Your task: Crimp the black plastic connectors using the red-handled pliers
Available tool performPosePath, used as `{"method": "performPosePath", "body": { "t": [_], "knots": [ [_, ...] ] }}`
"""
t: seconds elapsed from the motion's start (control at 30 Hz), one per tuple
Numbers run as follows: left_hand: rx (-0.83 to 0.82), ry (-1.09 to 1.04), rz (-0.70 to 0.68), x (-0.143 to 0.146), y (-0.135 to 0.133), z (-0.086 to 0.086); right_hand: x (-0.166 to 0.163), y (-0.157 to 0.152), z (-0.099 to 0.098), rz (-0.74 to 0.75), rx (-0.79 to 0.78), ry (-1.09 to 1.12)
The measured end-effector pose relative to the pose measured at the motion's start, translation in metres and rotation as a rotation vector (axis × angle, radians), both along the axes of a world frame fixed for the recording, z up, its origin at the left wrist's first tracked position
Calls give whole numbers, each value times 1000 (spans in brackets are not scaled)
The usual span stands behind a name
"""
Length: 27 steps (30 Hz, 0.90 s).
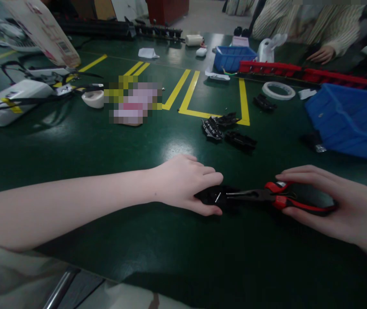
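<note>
On the dark green table [112, 240], my left hand [186, 182] grips a small black plastic part [213, 195] between thumb and fingers. A short bright metal piece shows on that part. My right hand [334, 204] is wrapped around the red-and-black handles of long-nose pliers [280, 199]. The pliers point left, and their tips reach the black part; whether the jaws are closed on it I cannot tell. Several similar black plastic parts [240, 140] lie farther back, beyond my hands.
A large blue bin [350, 120] stands at the right, with a smaller blue basket [235, 59] at the back. Nearby are a tape roll [279, 90] and a long red rail [299, 71]. A blurred pinkish object [134, 103] and white device [12, 101] lie left. Another person's hand [322, 54] rests opposite.
</note>
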<state>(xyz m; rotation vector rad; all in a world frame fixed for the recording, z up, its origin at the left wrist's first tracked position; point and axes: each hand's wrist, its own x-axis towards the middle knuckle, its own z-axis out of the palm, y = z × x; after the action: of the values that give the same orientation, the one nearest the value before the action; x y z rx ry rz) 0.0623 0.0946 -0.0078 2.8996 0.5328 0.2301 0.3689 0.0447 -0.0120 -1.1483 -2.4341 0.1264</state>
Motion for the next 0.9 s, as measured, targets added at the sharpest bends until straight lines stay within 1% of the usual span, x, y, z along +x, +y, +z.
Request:
{"method": "performPosePath", "body": {
  "t": [0.17,0.33,0.4,0.47,0.53,0.57,0.6,0.67,0.7,0.8,0.9],
  "knots": [
    [-36,-31,64,-1,0,-1,12,10,-1,-23,30,11],
    [-36,-36,51,-1,-1,0,25,25,-7,-9,71,-23],
    [-36,-37,50,-1,-1,0,28,29,-5,-24,110,-71],
    [-41,-33,56,-1,-1,1,24,27,0,-46,190,-136],
    [-42,-25,55,0,-2,1,8,17,6,-56,309,-181],
    [-34,-19,54,0,-2,1,-5,10,9,-10,367,-168],
    [-21,-14,54,0,-2,0,-19,2,10,68,400,-156],
    [10,-10,52,0,-2,-1,-51,-13,10,214,369,-143],
    [24,-9,52,0,-2,-1,-65,-18,9,232,352,-125],
    [55,-8,50,1,-2,-3,-96,-24,5,194,307,-97],
    [69,-17,53,1,-1,-3,-103,-21,2,167,315,-92]
  ]
}}
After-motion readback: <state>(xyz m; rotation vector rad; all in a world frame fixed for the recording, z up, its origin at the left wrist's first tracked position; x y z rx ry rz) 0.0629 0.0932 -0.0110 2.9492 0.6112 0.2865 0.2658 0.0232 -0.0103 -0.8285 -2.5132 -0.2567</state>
